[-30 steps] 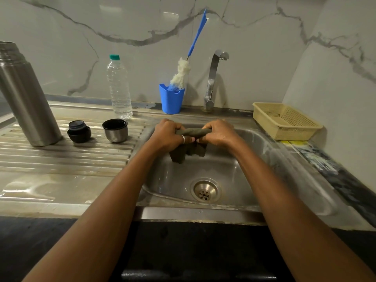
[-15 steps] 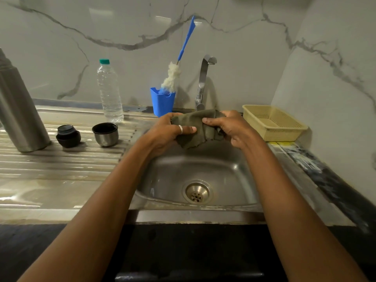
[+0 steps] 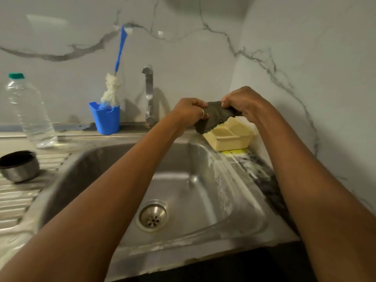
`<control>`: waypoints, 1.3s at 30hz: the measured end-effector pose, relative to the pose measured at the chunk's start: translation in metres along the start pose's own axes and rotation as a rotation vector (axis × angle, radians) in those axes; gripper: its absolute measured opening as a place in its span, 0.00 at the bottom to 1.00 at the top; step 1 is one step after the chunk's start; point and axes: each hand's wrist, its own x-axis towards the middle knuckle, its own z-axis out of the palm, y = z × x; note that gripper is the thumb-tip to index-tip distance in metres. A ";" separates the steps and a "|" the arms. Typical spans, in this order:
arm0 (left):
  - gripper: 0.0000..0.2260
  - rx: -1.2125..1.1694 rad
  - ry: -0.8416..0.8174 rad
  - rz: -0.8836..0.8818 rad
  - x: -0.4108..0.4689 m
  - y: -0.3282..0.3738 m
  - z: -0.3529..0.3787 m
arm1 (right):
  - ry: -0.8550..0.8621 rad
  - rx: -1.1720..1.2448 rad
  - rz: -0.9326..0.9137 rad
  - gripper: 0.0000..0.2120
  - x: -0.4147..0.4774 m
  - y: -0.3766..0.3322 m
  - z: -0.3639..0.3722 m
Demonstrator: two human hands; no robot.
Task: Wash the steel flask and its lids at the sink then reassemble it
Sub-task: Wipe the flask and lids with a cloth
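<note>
Holding the cloth (image 3: 215, 117) between both hands, I had it up over the back right corner of the sink (image 3: 101, 159), just in front of the basket (image 3: 230, 137). My left hand (image 3: 190, 113) gripped the cloth's left end, fingers curled round it. My right hand (image 3: 244, 101) pinched the right end with curled fingers. The cloth ran roughly left to right between them, with a loose flap hanging down. Neither hand had hold of any flask part.

Key relation: the lid (image 3: 19, 165) stood on the drainboard (image 3: 18, 198), near the sink's left edge, well apart from both hands and down-left of them. The left hand was nearer; the right would have had to cross the whole basin. The lid sat upright, mouth up, axis vertical, so a grasp from above over the rim looked easiest to me. The flask body and the other lid were out of frame and I couldn't place them.

Lid look: a short steel cup, brushed outside, dark inside, a bit motion-blurred. I couldn't make out any suds on it.

The tap (image 3: 149, 94) was at the back edge, with no stream I could see. The bottle (image 3: 28, 110) and the holder (image 3: 106, 119) with the brush (image 3: 110, 90) stood along the back edge, left of the tap.
</note>
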 end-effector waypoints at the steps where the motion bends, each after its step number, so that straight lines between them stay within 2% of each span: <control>1: 0.10 0.040 -0.003 -0.010 0.010 0.002 0.009 | -0.011 -0.056 0.010 0.04 0.007 0.006 -0.005; 3: 0.07 0.154 -0.005 -0.010 0.028 0.005 0.029 | -0.041 -0.185 0.004 0.03 0.021 0.018 -0.011; 7: 0.12 0.433 -0.025 -0.004 0.058 -0.001 0.058 | -0.057 -0.403 -0.057 0.13 0.043 0.041 -0.008; 11: 0.06 0.646 -0.008 0.029 0.076 -0.010 0.074 | -0.055 -0.539 -0.111 0.10 0.064 0.058 0.003; 17: 0.08 0.833 0.001 0.084 0.097 -0.014 0.091 | -0.079 -0.709 -0.130 0.11 0.088 0.068 0.016; 21: 0.06 1.050 0.110 0.165 0.097 -0.014 0.096 | -0.060 -0.765 -0.144 0.14 0.089 0.072 0.021; 26: 0.10 1.041 0.098 0.189 0.084 -0.007 0.087 | 0.056 -0.664 -0.144 0.11 0.078 0.074 0.022; 30: 0.08 0.983 0.092 0.157 0.061 -0.004 0.075 | 0.109 -0.577 -0.151 0.08 0.054 0.066 0.026; 33: 0.07 0.943 0.095 0.135 0.036 -0.005 0.058 | 0.099 -0.525 -0.195 0.07 0.027 0.052 0.033; 39: 0.16 0.895 0.149 0.065 -0.028 -0.002 0.005 | 0.022 -0.414 -0.258 0.09 -0.041 0.012 0.059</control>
